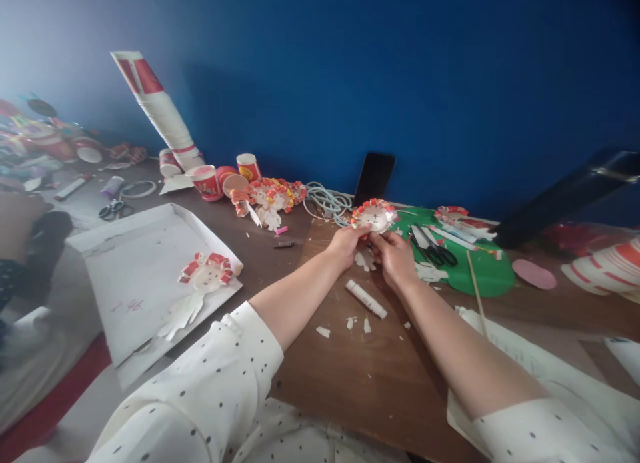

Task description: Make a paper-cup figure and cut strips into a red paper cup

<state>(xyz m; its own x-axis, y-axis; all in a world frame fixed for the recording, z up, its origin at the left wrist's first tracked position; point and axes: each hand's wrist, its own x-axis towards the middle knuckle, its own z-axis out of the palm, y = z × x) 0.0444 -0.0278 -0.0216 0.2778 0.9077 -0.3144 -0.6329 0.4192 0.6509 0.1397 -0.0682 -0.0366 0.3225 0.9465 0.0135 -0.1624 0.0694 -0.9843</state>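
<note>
My left hand [346, 246] and my right hand [399, 258] meet above the brown table. Between their fingertips is a paper lion [375, 216] with a white face and a fringed red-and-orange mane. My left hand pinches its lower edge. The fingers of my right hand are closed at the lower edge too, partly hidden. A white cut-paper piece [365, 260] shows just below the hands; whether it is joined to the lion I cannot tell. Closer to me, a white glue stick [367, 298] lies among paper scraps [323, 332].
Right of my hands, black scissors [439, 251] rest on a green sheet [483, 276]. A phone [375, 176] leans on the blue wall. Another paper lion [206, 274] lies on a white box lid [130, 270]. Paper cups [206, 183] and a tall cup stack [160, 110] stand behind. A person sits at left.
</note>
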